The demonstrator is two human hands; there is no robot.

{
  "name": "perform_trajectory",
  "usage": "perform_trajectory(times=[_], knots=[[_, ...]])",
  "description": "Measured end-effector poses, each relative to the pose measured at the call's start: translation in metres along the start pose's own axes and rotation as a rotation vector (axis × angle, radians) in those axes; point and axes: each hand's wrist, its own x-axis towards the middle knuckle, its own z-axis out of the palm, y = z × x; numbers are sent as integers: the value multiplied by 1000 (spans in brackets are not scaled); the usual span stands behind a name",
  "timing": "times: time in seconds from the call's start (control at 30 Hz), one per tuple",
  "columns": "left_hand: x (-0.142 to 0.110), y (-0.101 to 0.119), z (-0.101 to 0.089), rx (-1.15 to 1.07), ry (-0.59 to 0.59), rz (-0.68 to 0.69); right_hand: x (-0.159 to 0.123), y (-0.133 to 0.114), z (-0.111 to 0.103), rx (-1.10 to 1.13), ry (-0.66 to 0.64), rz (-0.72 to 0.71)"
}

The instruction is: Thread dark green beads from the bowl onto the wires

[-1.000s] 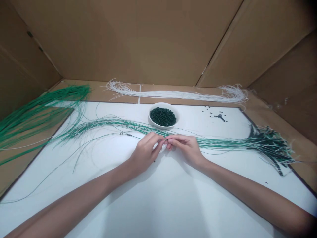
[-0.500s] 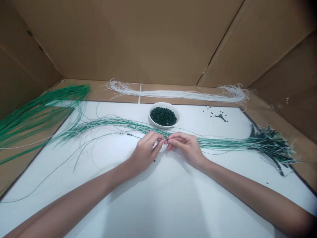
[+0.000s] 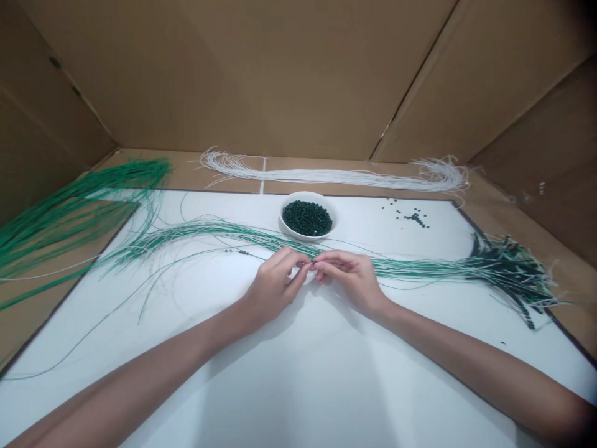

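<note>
Left hand (image 3: 273,287) and right hand (image 3: 347,277) meet fingertip to fingertip, both pinching one green cord (image 3: 200,251); a bead between them is apparently present, too small to confirm.

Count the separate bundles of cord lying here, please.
3. A white bundle lies along the back wall, a green bundle at far left, and a green-and-white bundle runs across the mat behind the hands. Loose single strands are not counted.
</note>
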Motion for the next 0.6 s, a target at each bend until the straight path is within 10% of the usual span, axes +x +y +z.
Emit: perform_trajectory(times=[0.6], knots=[[0,-2,1,38,-5,18,-1,3,0,-83,23,-40]])
